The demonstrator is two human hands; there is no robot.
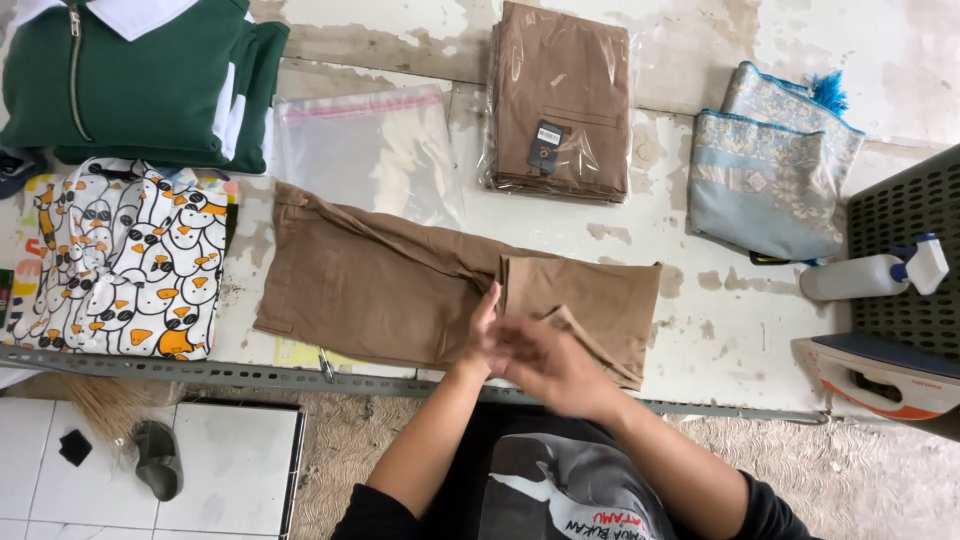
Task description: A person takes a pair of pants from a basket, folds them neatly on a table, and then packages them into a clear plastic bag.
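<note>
Even, soft daylight, bright overall; no hard shadows. Right hand (548,362) motion-blurred, fingers smeared; left hand (483,335) slightly sharper. Glare streaks on clear plastic bag (372,150) up-left of hands and on wrapped brown stack (560,100) above them. Mild wide-angle bowing at frame edges. Cloth under hands sharp.

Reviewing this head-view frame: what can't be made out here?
- Hands: the left hand and right hand overlap and are motion-blurred over the brown trousers; grip unclear.
- Trousers beneath the hands: hidden.
- Green jacket: cut by the top edge.
- Iron: cut by the right edge.
- Tag on the bagged trousers: too small.
</note>
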